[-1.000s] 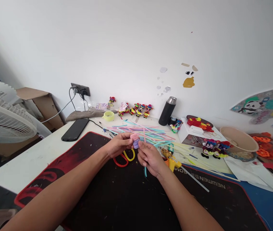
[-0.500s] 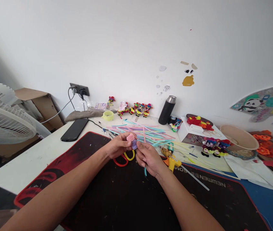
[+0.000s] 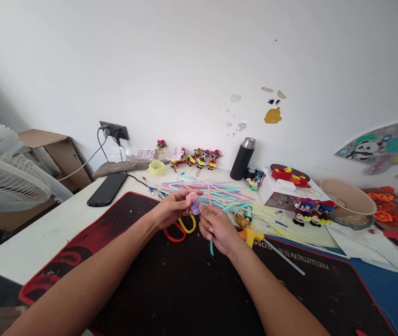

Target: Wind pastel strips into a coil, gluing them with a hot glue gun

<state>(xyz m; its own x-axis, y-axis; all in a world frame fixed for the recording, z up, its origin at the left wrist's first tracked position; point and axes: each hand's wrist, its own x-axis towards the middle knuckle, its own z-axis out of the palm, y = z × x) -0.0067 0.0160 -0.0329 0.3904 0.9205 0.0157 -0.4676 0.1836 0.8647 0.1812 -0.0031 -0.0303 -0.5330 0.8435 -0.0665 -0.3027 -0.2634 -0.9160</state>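
Between my two hands is a small pink and purple piece of bent pipe cleaner (image 3: 194,206), held above the dark mat. My left hand (image 3: 173,208) pinches its pink side between thumb and fingers. On the purple side, my right hand (image 3: 216,226) has its thumb and forefinger closed, the other fingers curled in. Below my right hand a short teal strip (image 3: 211,248) shows. Scissors with red and yellow handles (image 3: 176,232) lie under my left hand, their blades partly hidden. Behind my hands spreads a pile of pastel pipe cleaners (image 3: 220,190).
A yellow glue gun (image 3: 251,234) with a glue stick lies right of my hands. Farther back stand a black flask (image 3: 243,159), a white box (image 3: 272,189) and several small colourful figures (image 3: 204,158). Left are a phone (image 3: 107,190) and a fan (image 3: 6,172).
The pink and purple piece has turned slightly between my fingers, showing more of its rounded pink top. My hands stay almost in place; the whole view has shifted a little.
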